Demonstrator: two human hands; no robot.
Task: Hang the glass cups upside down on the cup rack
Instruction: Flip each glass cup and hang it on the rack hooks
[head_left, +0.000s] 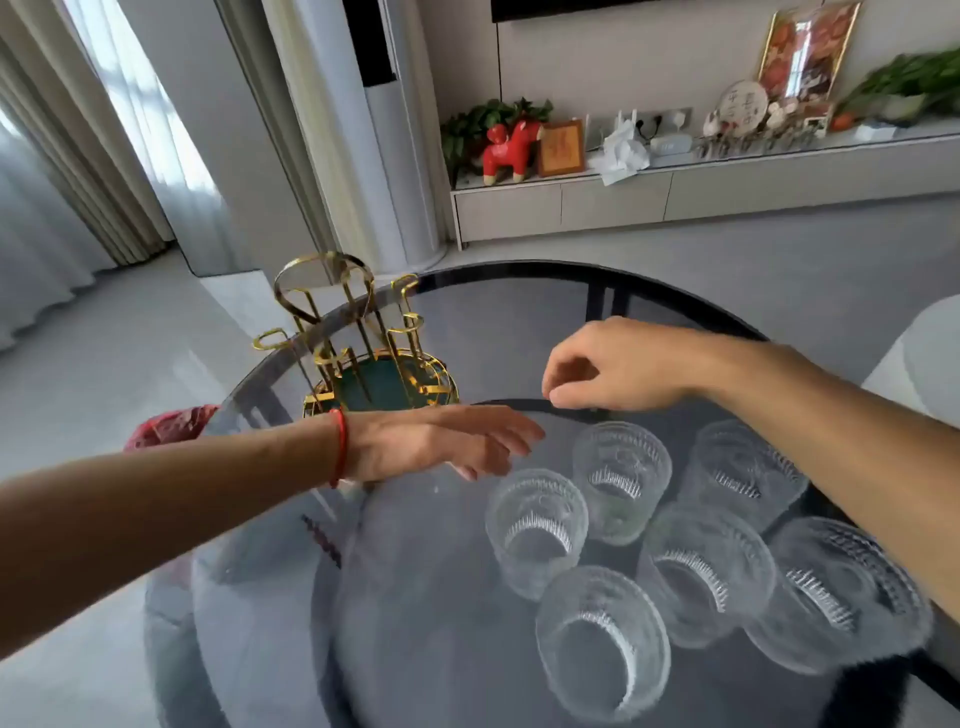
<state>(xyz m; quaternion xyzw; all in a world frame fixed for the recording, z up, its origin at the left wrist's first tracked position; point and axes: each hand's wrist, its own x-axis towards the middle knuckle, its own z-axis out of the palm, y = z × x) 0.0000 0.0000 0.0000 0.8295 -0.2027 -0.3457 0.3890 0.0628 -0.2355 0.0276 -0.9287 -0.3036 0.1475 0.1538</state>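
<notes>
Several ribbed glass cups stand upright on the round glass table (519, 296); the nearest cup (602, 644) is at the front, another cup (621, 483) is closest to my hands. The gold cup rack (358, 338) with a green base stands empty at the table's far left edge. My left hand (441, 441), a red string on its wrist, hovers flat with fingers apart between the rack and the cups, holding nothing. My right hand (608, 364) hangs above the cups, fingers loosely curled downward, also holding nothing.
A red object (171, 426) lies below the table's left edge. A pale seat (924, 353) is at the right. Behind are a low cabinet (675, 197) with ornaments, a tall white floor unit (384, 156) and curtains (78, 156).
</notes>
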